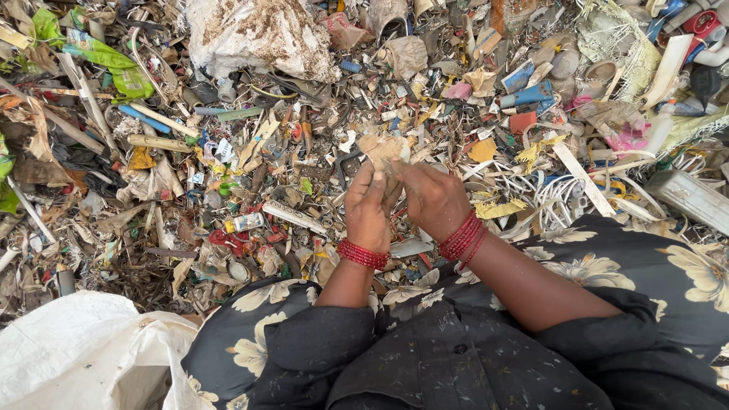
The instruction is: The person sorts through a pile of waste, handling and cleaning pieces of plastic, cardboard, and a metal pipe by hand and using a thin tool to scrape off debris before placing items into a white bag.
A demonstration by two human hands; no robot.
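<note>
My left hand [367, 206] and my right hand [433, 199] meet in front of me, both gripping a dusty brown scrap of cardboard-like material [384, 151] that sticks up above my fingers. Red bangles ring both wrists. Below the hands lie my knees under a black dress with cream flowers [607, 266]. The scrap's lower part is hidden by my fingers.
A deep litter of mixed waste covers the ground: plastic strips, paper shreds, tubes, wires. A large dirty white lump [254, 34] lies at the top. White cords [562, 199] coil to the right, a grey box [691, 199] further right. A white sack [83, 353] lies at bottom left.
</note>
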